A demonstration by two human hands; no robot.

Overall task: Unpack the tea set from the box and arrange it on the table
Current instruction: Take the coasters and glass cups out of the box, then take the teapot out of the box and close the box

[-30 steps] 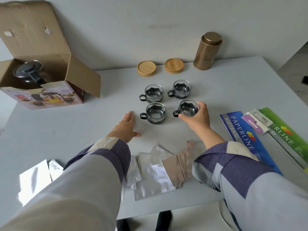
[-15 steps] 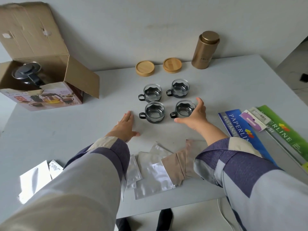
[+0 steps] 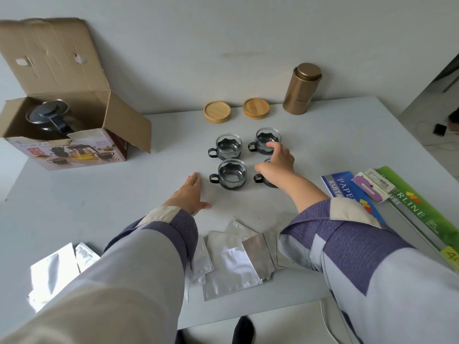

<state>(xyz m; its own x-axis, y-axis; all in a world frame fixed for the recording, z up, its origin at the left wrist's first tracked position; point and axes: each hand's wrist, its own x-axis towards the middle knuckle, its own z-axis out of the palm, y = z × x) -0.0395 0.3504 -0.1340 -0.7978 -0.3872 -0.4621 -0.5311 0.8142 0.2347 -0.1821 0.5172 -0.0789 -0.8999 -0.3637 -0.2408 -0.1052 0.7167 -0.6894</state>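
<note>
Four glass cups in dark metal holders stand in a square mid-table: back left (image 3: 228, 146), back right (image 3: 266, 139), front left (image 3: 232, 173), and front right (image 3: 259, 178), which is mostly hidden under my right hand (image 3: 277, 163). That hand hovers over it with fingers extended, the fingertips at the back right cup's rim. My left hand (image 3: 191, 192) rests flat on the table (image 3: 99, 207), left of the front left cup. The open cardboard box (image 3: 74, 152) at the far left still holds a glass teapot (image 3: 49, 116) with a dark lid.
Two wooden coasters (image 3: 216, 112) (image 3: 255, 108) and a gold tin (image 3: 301, 89) stand by the back wall. Silver foil packets (image 3: 231, 259) lie near the front edge, more at the left (image 3: 54, 269). Blue (image 3: 344, 186) and green (image 3: 419, 209) paper pads lie at right.
My right hand let go of the front right cup and moved forward over it, toward the back right cup. My left hand stayed flat on the table.
</note>
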